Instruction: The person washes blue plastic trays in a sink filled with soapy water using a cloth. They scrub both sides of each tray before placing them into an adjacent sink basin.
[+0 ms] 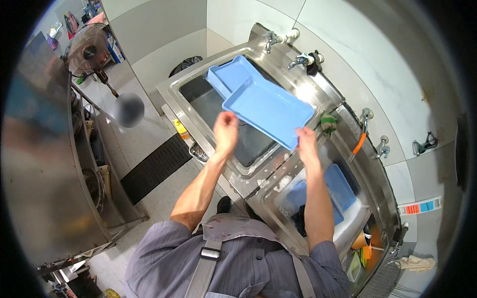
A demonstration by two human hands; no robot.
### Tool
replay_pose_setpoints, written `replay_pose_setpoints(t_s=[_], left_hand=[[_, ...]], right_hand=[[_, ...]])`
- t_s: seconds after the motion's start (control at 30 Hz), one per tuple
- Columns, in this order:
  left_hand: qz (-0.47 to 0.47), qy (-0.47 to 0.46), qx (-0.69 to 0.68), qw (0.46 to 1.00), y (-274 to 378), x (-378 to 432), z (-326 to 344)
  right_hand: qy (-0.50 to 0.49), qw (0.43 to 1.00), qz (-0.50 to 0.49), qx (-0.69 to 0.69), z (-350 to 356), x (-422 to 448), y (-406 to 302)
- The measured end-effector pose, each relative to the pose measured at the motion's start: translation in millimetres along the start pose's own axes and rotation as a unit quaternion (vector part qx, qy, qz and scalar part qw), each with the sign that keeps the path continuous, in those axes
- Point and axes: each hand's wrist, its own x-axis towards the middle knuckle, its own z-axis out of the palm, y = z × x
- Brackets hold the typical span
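Observation:
A blue rectangular plastic tray [270,111] is tilted over the far steel sink [208,108], partly above a stack of similar blue trays [234,76]. My right hand [307,143] grips its near right corner. My left hand [226,124] is at its left corner, blurred; whether the fingers hold the rim cannot be told. In the nearer right sink, blue trays [340,186] lie in sudsy water, with a dark cloth or glove [299,219] beside my right forearm. A green scouring pad or sponge [328,123] rests on the ledge between the sinks.
Metal taps [271,40] line the wall behind the sinks, one with an orange hose [359,144]. A yellow bottle [181,129] stands at the sink's left edge. A standing fan [89,52], a steel cabinet [48,160] and a black floor mat [156,169] are to the left.

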Motion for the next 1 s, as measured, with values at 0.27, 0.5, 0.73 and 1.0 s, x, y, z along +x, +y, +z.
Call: replay_pose_setpoints(t_s=[0.27,0.5,0.73,1.0], left_hand=[[-0.086,-0.183,-0.046,0.978,60.6,27.1,-51.3],[-0.080,-0.478,0.226,0.845,89.6,12.8,-54.9],[-0.100,-0.427,0.222,0.871,63.6,-24.3,-30.7],[-0.183,-0.202,0.071,0.960,44.3,37.8,-9.9]], right_hand=[[-0.155,0.947,-0.152,-0.236,-42.2,0.0,-92.4],[-0.178,0.854,-0.153,-0.463,-33.7,27.7,-101.5],[-0.121,0.750,-0.398,-0.514,3.7,36.6,-109.0],[0.013,0.802,-0.442,-0.402,13.0,3.0,-95.9]])
